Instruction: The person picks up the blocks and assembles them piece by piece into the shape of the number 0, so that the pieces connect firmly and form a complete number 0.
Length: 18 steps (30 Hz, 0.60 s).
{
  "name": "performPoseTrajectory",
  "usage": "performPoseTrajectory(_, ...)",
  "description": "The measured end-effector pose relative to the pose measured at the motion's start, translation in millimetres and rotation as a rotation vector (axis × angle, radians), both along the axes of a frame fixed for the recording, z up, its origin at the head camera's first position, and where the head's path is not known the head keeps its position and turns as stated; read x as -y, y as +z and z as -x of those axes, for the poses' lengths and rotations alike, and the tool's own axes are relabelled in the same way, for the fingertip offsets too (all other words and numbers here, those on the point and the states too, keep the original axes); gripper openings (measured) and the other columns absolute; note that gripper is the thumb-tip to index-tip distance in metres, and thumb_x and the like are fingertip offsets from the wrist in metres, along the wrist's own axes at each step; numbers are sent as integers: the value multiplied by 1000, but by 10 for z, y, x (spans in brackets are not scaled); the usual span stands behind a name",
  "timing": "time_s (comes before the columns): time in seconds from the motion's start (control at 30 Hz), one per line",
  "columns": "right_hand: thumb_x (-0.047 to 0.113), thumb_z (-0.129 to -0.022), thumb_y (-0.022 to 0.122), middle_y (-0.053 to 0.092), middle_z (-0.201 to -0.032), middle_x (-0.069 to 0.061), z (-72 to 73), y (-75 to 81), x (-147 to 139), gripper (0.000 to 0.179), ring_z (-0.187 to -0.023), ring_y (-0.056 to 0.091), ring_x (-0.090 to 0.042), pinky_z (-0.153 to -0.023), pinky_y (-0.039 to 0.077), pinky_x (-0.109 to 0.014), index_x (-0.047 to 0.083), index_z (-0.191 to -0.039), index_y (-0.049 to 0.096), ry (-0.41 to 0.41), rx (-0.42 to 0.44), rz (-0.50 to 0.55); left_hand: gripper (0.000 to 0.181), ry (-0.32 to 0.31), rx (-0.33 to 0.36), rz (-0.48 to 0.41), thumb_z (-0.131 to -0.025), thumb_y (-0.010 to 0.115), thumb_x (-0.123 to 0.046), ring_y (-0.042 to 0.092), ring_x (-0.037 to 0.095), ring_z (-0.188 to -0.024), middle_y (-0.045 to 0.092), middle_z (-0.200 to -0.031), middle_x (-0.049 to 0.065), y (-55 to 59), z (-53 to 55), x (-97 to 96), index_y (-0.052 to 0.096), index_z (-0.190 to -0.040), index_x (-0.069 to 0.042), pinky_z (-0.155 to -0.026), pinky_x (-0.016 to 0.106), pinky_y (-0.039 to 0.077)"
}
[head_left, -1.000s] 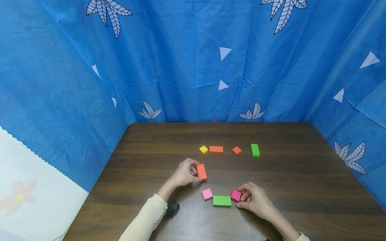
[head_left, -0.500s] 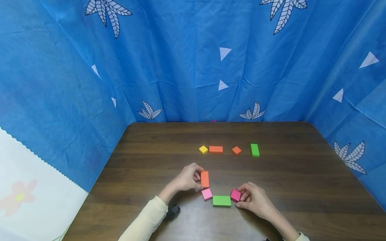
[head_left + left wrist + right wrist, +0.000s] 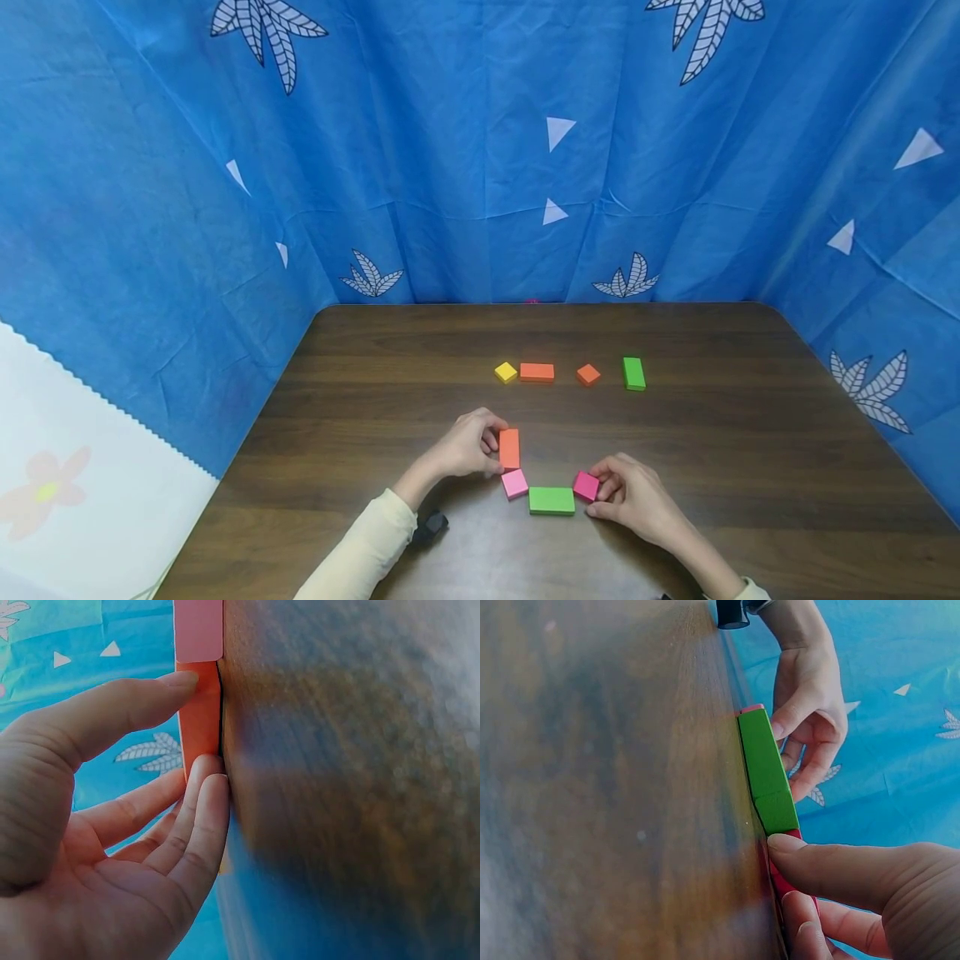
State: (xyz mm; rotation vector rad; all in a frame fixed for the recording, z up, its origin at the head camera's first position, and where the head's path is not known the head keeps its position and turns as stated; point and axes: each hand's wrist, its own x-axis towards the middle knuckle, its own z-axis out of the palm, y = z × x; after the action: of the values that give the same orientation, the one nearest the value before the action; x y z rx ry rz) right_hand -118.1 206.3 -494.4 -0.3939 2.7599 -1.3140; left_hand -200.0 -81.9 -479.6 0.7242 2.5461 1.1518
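Observation:
My left hand (image 3: 467, 446) pinches an orange rectangular block (image 3: 509, 448) between thumb and fingers. In the left wrist view the thumb lies on the side of that orange block (image 3: 199, 724), and its end meets a pink block (image 3: 199, 630). The small pink block (image 3: 515, 483) sits at the near end of the orange one and at the left corner of a green rectangular block (image 3: 552, 500). At the green block's right end my right hand (image 3: 634, 500) holds a small magenta block (image 3: 587, 486) with thumb and fingertips. These blocks form a bent row on the wooden table.
Farther back on the table (image 3: 360, 400) lie a yellow block (image 3: 506, 372), another orange rectangular block (image 3: 537, 372), a small orange block (image 3: 588, 375) and an upended-looking green block (image 3: 633, 374). A blue curtain (image 3: 480, 167) hangs behind the table.
My left hand has brought the orange block nearer and slightly right, straightening it until its end meets the pink block. The right hand has stayed at the magenta block.

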Motion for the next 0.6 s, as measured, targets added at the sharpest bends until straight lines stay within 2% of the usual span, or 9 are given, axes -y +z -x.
performPoseTrajectory(0.6, 10, -66, 89, 57, -84, -1, 7, -17, -8, 39, -66, 55, 1, -57, 51, -19, 4, -97, 67, 0, -4, -5, 58, -9, 4, 15, -69, 84, 0, 59, 11, -81, 59, -103, 6, -17, 6, -24, 62, -123, 4, -69, 16, 52)
